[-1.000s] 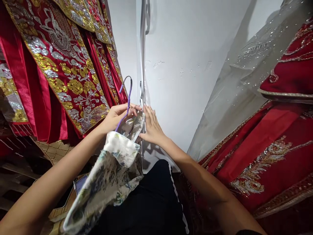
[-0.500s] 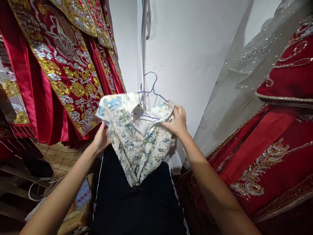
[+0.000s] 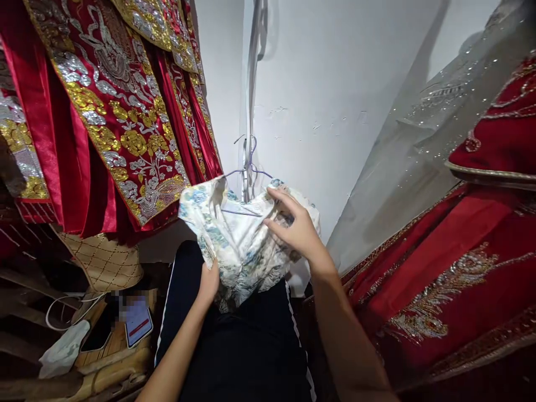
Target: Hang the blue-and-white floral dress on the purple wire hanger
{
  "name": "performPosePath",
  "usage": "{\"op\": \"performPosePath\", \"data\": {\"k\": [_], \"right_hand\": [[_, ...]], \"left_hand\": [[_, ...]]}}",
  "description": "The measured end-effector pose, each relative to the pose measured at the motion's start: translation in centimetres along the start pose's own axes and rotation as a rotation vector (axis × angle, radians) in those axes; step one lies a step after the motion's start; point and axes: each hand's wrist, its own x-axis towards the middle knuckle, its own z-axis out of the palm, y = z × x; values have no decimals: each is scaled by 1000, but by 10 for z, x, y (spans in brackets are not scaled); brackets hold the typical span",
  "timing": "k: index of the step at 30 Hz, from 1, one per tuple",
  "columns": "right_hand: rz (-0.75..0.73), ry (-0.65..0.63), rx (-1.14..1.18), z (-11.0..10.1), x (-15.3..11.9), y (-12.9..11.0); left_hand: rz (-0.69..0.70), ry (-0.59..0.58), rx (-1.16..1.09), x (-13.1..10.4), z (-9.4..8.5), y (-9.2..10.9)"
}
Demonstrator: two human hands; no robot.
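A short-sleeved floral top (image 3: 247, 245), cream with blue and green flowers, hangs on a thin purple wire hanger (image 3: 252, 162) before me. Its V-shaped neckline faces up and its lower part is bunched above my dark-clothed lap. My left hand (image 3: 209, 282) grips the top's lower left side, thumb in front and the other fingers hidden behind the cloth. Over the right side of the neckline, my right hand (image 3: 299, 229) is open, thumb and forefinger apart, close to the collar edge. Whether its fingertips touch the cloth I cannot tell.
Red robes with gold and silver embroidery (image 3: 138, 139) hang at left. A red beaded garment (image 3: 452, 268) and a sheer glittery cloth (image 3: 402, 151) hang at right. A phone (image 3: 139, 324) lies on a wooden stool (image 3: 104, 354) at lower left. Behind is a white wall (image 3: 318, 84).
The floral top has turned and its neckline has spread wider. My left hand has moved right and down along its side. My right hand has loosened from the shoulder, its fingers parting at the neckline.
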Motion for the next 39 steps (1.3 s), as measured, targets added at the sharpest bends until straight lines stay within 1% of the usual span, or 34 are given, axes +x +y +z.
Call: {"op": "performPosePath", "data": {"k": [1, 3, 4, 5, 6, 8, 9, 11, 13, 15, 16, 17, 18, 20, 21, 22, 23, 24, 25, 26, 27, 29, 31, 32, 34, 36, 39], "right_hand": [[44, 36, 120, 11, -10, -6], [148, 139, 324, 42, -34, -10], [235, 172, 405, 61, -46, -8], [365, 174, 461, 81, -59, -3], [490, 156, 478, 100, -72, 5], [649, -4, 470, 132, -92, 22], [684, -73, 468, 142, -99, 30], [682, -173, 502, 152, -106, 40], [639, -194, 572, 150, -105, 42], [628, -172, 635, 143, -102, 40], [642, -154, 659, 138, -101, 39], [665, -137, 681, 134, -100, 38], [696, -125, 703, 131, -100, 37], [754, -126, 748, 127, -102, 35], [771, -145, 770, 126, -102, 33], [778, -172, 791, 126, -103, 32], [777, -205, 811, 126, -102, 30], [770, -241, 829, 126, -102, 28], [759, -276, 839, 125, -101, 26], [751, -306, 842, 123, -99, 24], [749, -328, 840, 121, -97, 24], [763, -337, 836, 111, -89, 25], [775, -288, 837, 97, -72, 29], [768, -250, 838, 89, -60, 31], [728, -167, 838, 74, -27, 33], [701, -119, 856, 63, 11, 30], [686, -33, 908, 54, 59, 19]], "left_hand": [[-4, 27, 1, -6, 4, -3], [24, 131, -10, -14, 10, -6], [44, 144, -6, -17, 12, -6], [57, 144, 1, -19, 13, -5], [60, 139, 9, -20, 12, -3], [40, 133, 26, -20, 8, 0], [25, 135, 33, -20, 6, 1], [0, 142, 39, -20, 3, 3], [-4, 136, 37, -23, 3, 3], [1, 140, 44, -27, 3, 3], [8, 165, 60, -30, 2, 3], [23, 216, 85, -32, 2, 4], [55, 292, 119, -35, 2, 5], [182, 444, 219, -38, 2, 9], [265, 470, 277, -38, 4, 13], [342, 434, 330, -38, 6, 16], [400, 340, 365, -37, 10, 20], [427, 219, 375, -35, 15, 23], [431, 98, 365, -33, 20, 25], [427, 10, 347, -31, 25, 27], [427, -39, 332, -29, 30, 27], [460, -55, 328, -26, 37, 26], [512, -63, 343, -25, 41, 22], [525, -73, 349, -25, 41, 20], [527, -88, 370, -25, 41, 18], [522, -99, 401, -24, 42, 19], [519, -113, 456, -21, 43, 25]]}}
